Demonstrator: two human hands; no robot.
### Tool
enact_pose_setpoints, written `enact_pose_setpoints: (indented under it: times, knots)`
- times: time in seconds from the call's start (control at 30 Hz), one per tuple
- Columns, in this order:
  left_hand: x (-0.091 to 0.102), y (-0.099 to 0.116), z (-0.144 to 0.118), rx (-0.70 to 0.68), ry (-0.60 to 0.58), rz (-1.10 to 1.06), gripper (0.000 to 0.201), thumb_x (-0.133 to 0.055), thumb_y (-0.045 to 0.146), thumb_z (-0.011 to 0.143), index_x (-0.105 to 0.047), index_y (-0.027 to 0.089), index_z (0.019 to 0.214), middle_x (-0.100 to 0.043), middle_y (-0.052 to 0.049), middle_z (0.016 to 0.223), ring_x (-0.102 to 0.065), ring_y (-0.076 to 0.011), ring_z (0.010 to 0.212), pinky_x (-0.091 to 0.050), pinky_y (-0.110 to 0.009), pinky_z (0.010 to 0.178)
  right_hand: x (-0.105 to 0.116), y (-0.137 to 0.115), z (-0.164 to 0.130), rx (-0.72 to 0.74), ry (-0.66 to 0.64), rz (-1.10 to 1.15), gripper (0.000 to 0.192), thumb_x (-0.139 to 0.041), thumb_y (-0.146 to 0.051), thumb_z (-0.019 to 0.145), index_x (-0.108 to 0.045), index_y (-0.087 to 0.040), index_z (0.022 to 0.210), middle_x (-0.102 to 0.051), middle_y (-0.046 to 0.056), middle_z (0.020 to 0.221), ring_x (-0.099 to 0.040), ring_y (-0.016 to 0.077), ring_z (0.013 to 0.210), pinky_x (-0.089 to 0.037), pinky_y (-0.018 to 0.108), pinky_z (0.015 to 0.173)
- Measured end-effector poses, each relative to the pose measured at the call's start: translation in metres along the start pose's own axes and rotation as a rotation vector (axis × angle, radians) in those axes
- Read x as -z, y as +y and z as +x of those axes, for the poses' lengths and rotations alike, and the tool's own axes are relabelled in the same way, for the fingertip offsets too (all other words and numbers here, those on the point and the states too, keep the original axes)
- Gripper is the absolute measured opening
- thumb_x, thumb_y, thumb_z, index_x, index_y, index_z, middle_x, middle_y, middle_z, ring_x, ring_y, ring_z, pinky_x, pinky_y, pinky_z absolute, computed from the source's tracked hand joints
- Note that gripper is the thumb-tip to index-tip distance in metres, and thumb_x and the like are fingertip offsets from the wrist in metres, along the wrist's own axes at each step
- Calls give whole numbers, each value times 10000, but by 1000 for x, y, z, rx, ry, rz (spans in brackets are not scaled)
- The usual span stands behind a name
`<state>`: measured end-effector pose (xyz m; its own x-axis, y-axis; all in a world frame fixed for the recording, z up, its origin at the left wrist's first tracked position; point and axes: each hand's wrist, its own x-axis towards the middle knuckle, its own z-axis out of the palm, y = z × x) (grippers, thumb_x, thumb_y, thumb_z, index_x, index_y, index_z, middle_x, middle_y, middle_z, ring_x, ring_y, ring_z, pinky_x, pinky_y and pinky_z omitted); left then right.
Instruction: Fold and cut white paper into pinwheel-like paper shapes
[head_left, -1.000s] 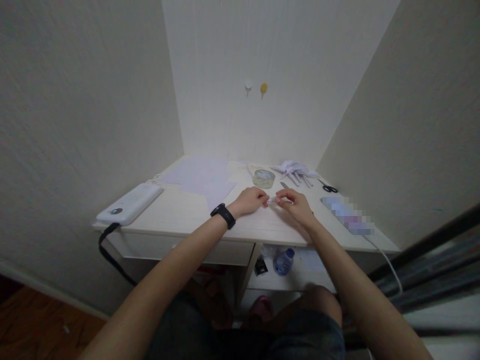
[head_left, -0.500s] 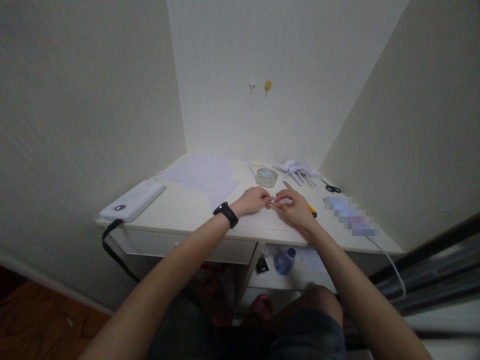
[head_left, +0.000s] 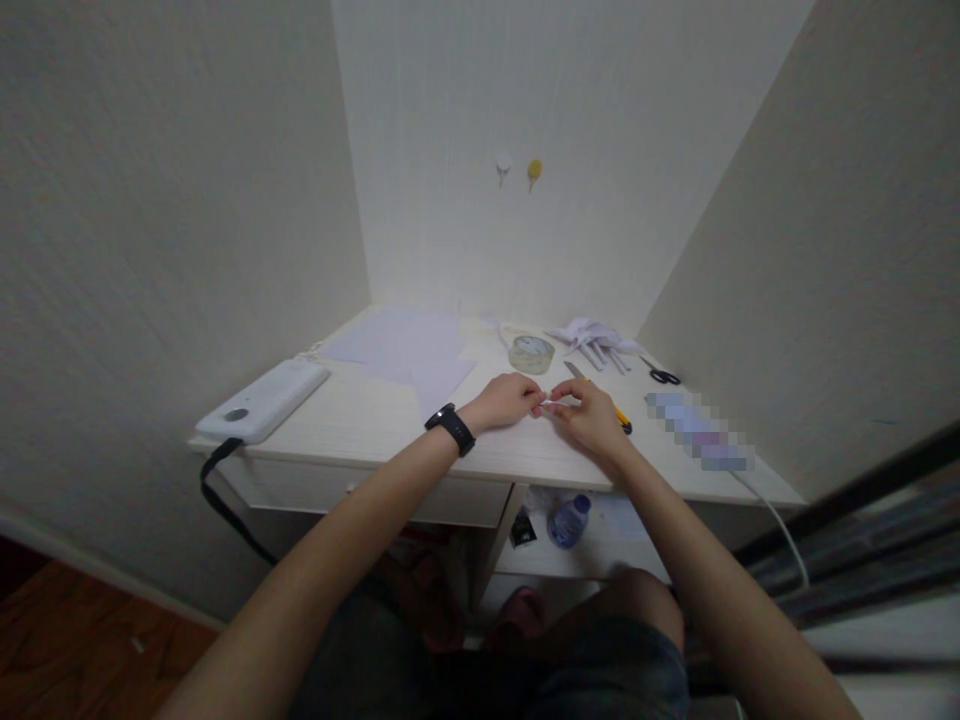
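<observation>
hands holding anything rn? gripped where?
Both: left hand and right hand pinch a small white paper roll, one at each end.

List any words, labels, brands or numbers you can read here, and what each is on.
None can be read.
Water bottle under the desk: its label is too small and dim.
Black wristband: no digits show on its face.
White device at the desk's left edge: no legible marking.
The object at right is blurred.
</observation>
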<state>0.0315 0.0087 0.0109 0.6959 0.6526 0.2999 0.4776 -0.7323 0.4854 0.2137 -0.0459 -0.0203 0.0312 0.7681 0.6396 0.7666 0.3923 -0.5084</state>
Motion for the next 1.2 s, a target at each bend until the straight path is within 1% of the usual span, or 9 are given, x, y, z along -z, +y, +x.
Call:
enact_pose_setpoints:
  times: [0.27,0.37,0.57,0.67,0.73,0.83,0.93,1.07,1.2]
  knots:
    - [0,2,-1,-9,2,5,316,-509,287,920,-762,172,769,-736,-47,766,-597,-163,697,-368,-265,651,1,2,-1,-138,-49,90,141,-691,-336,731,-700,-217,806,-726,89,899,-658,236,794,-506,402,756]
    - [1,3,-2,-1,-2,13,316,-510,294,924,-764,173,778,-737,-48,767,-593,-162,685,-368,-266,654,2,-1,-2,-163,-52,167,183,-678,-347,730,-654,-213,852,-718,79,921,-663,229,808,-517,394,740]
    - [0,2,-3,3,5,39,323,-512,300,914,-766,172,762,-722,-61,739,-574,-169,661,-356,-277,646,3,-8,-4,-142,14,182,124,-609,-307,754,-542,-226,820,-662,32,795,-638,216,761,-515,373,701]
    - [-1,1,-2,14,7,31,331,-509,305,911,-764,170,748,-717,-61,726,-581,-171,670,-365,-276,653,3,-10,-7,-85,40,160,84,-566,-287,801,-559,-229,861,-668,37,835,-643,217,780,-520,379,716]
    - [-1,0,-1,13,2,3,332,-513,306,912,-764,165,746,-720,-59,726,-589,-169,678,-375,-274,658,4,-12,-9,1,51,114,94,-563,-275,827,-595,-230,903,-683,53,902,-647,230,852,-524,396,764]
    - [-1,-1,0,5,10,-55,331,-518,294,914,-758,159,731,-726,-52,728,-605,-165,696,-390,-272,670,7,-15,-12,180,83,-64,82,-599,-262,841,-652,-236,898,-691,79,968,-624,259,959,-496,431,862]
    - [-2,-1,1,5,17,-130,327,-523,269,906,-746,148,701,-728,-55,725,-621,-163,724,-402,-266,688,10,-17,-14,316,68,-243,94,-587,-249,872,-677,-243,846,-696,88,969,-607,268,967,-467,436,874]
    - [-1,-2,2,27,11,-199,318,-536,246,885,-727,137,654,-711,-55,679,-618,-158,701,-410,-266,698,9,-17,-15,346,26,-389,132,-560,-214,892,-691,-229,875,-708,92,964,-608,263,932,-453,406,830]
    - [0,-2,2,46,-6,-209,315,-541,230,866,-709,135,617,-693,-56,643,-608,-159,678,-408,-272,692,5,-14,-17,349,-25,-429,178,-540,-210,900,-702,-210,971,-709,110,995,-624,262,897,-460,383,786]
